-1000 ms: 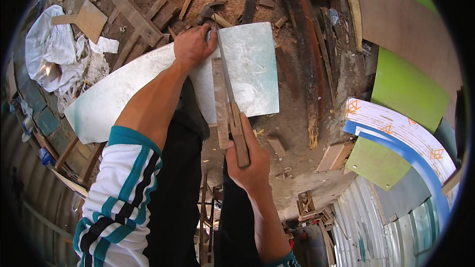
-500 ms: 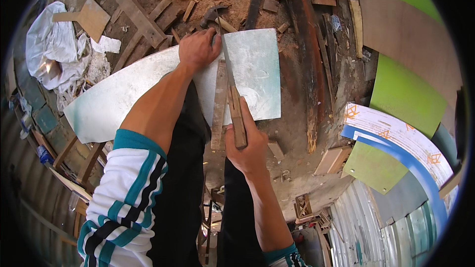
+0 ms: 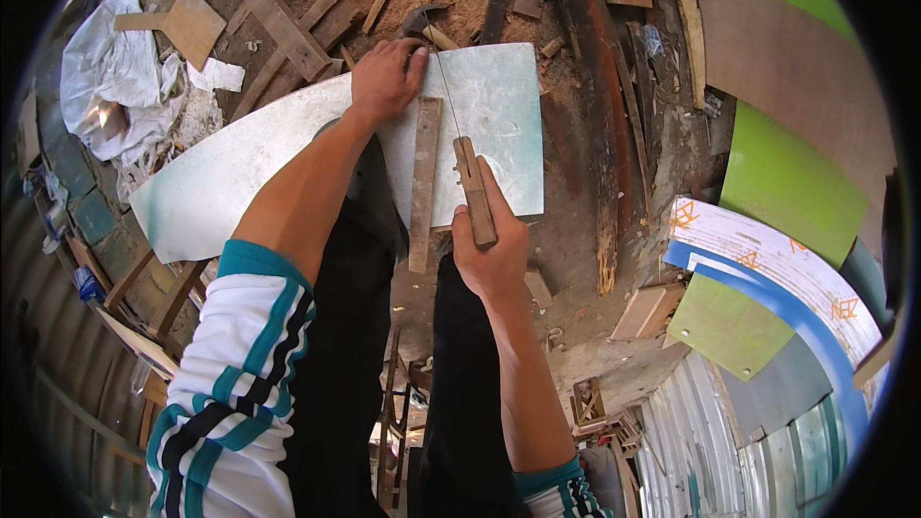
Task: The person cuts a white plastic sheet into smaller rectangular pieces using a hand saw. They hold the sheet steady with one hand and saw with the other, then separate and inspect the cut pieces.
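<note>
A white board point(image 3: 254, 158) with a worn, faintly teal surface lies across in front of me, over my dark-trousered leg. At its far edge my left hand point(image 3: 387, 82) bears down on it, fingers curled over the rim. My right hand point(image 3: 494, 249) grips the wooden handle of a handsaw point(image 3: 474, 190) at the board's near edge. The saw's thin blade runs away from me over the board, right of my left hand, and looks nearly edge-on. A narrow wooden strip point(image 3: 425, 182) lies lengthwise on the board, left of the saw.
Just beyond the board rests a hammer point(image 3: 419, 21) among wood offcuts and sawdust. Long dark planks point(image 3: 604, 134) lie to the right. Green sheets point(image 3: 791, 173) and a curved white-and-blue panel point(image 3: 767, 259) are farther right. A crumpled white sack point(image 3: 115, 77) sits at the left.
My right hand and the saw have moved a little away from me and slightly right. The blade showed more of its flat side before. My left hand keeps its place on the board.
</note>
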